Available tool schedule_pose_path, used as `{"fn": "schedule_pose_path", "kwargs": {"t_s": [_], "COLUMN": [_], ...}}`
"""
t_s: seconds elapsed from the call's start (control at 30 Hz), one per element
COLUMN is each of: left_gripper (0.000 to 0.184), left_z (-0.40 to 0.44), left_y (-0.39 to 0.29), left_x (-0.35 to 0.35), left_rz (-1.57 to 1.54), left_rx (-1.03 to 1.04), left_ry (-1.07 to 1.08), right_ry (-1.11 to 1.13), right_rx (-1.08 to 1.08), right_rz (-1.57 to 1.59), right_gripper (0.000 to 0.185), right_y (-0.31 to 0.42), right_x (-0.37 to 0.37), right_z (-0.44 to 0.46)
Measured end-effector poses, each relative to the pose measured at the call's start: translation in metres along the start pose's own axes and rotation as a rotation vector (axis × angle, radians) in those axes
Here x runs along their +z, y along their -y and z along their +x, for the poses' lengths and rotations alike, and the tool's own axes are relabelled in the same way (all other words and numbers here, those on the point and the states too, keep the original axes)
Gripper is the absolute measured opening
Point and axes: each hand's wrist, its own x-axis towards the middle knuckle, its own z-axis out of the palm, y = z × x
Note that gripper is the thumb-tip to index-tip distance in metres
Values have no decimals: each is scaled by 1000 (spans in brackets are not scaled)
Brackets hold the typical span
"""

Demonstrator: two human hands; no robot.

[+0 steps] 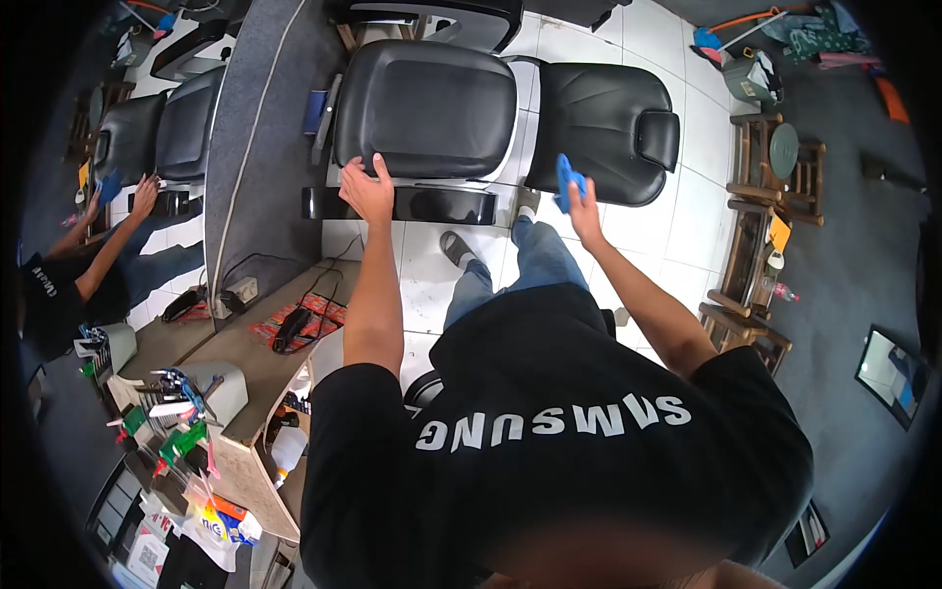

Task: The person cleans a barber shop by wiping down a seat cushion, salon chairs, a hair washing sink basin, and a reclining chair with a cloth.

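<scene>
A black padded barber chair lies in front of me, with its broad seat (432, 108) on the left and its reclined backrest (594, 128), with a small headrest (658, 140), on the right. My left hand (368, 191) is at the near left corner of the seat, its fingers apart and nothing in them; the fingertips seem to touch the edge. Near the lower edge of the backrest, my right hand (583, 211) grips a bunched blue cloth (565, 185). A glossy black armrest (422, 205) runs along the chair's near side.
On the left, a mirror (265, 128) rises beside a counter (280, 339) bearing a black corded clipper (291, 330) and a container of combs and tools (211, 393). Wooden chairs (746, 240) line the right wall. A bin (751, 79) stands at the back right on white floor tiles.
</scene>
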Motion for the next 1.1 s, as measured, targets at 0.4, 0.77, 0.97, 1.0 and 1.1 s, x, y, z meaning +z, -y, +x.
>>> {"fn": "schedule_pose_path", "kwargs": {"t_s": [0.4, 0.77, 0.97, 1.0, 1.1], "left_gripper": [36, 33, 33, 33, 31], "left_z": [-201, -368, -302, -290, -276], "left_y": [66, 190, 127, 104, 95], "left_x": [-81, -73, -52, -51, -11], "left_rz": [-297, -9, -175, -236, -383], "left_rx": [-255, -250, -411, -484, -580], "left_ry": [-187, 1201, 960, 860, 768], "right_ry": [509, -123, -383, -440, -269], "right_rx": [-579, 57, -196, -373, -465], "right_rz": [-230, -18, -500, -635, -938], "right_gripper": [38, 95, 44, 44, 49], "right_y": [62, 19, 32, -1, -49], "right_x": [141, -121, -250, -250, -217], "right_z": [-48, 47, 161, 189, 197]}}
